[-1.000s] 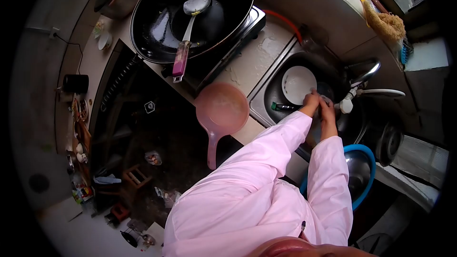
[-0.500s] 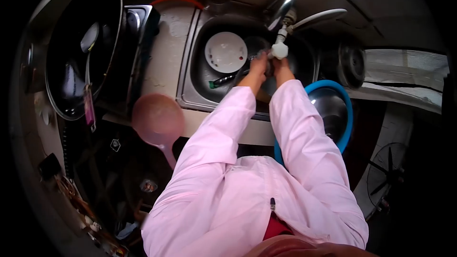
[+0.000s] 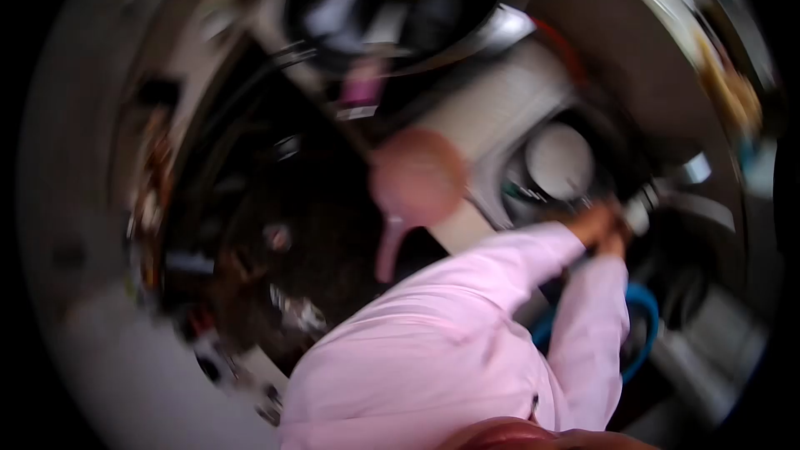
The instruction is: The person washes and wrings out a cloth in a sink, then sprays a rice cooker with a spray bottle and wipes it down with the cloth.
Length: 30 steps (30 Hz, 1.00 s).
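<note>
Motion blurs the whole head view. My left hand [image 3: 594, 223] and my right hand [image 3: 615, 242] are close together over the sink, just beside the white tap fitting [image 3: 637, 218]. Their fingers are smeared, and whatever they hold cannot be made out. A white bowl [image 3: 560, 162] lies in the dark sink basin [image 3: 522, 213], up and to the left of my hands. Beside the bowl is a dark object with a green end [image 3: 523, 192].
A pink ladle [image 3: 419, 177] rests at the counter's edge. Beyond it, a large black wok [image 3: 333, 12] holds a spatula [image 3: 364, 83] with a purple handle. A blue-rimmed basin [image 3: 652, 325] stands below the sink, partly behind my sleeve.
The view has swung round and blurred, so the sink and my hands appear farther right and lower than half a second ago. My hands remain together near the tap.
</note>
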{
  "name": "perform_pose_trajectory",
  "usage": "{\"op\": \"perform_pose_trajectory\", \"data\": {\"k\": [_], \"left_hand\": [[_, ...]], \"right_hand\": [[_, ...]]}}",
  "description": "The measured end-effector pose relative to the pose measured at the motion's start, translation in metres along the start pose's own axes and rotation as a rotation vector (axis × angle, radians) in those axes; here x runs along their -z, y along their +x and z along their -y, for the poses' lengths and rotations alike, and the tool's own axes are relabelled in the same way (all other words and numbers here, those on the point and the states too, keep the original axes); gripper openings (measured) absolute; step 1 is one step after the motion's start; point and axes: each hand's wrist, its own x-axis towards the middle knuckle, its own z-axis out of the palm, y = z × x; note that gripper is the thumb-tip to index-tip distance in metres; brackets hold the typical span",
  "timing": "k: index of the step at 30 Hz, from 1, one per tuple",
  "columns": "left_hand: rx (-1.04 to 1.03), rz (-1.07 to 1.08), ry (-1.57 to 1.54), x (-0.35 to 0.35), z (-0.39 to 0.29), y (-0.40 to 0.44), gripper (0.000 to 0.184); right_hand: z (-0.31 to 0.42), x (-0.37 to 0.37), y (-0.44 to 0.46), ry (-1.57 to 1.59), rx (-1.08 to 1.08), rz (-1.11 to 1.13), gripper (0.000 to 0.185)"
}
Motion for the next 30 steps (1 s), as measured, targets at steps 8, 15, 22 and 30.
{"op": "perform_pose_trajectory", "data": {"k": [8,15,22,30], "left_hand": [[0.510,0.484,-0.808,0.036,0.001,-0.016,0.041],[0.372,0.850,-0.855,0.006,0.034,0.009,0.021],[0.096,0.284,0.077,0.015,-0.011,-0.010,0.035],[-0.025,0.153,0.173,0.017,0.006,-0.006,0.026]], "right_hand": [[0.039,0.044,0.006,-0.415,-0.049,0.230,0.041],[0.080,0.034,-0.022,-0.179,-0.401,0.384,0.046],[0.070,0.026,-0.025,-0.311,-0.082,0.272,0.045],[0.065,0.008,-0.037,-0.419,0.088,0.288,0.045]]}}
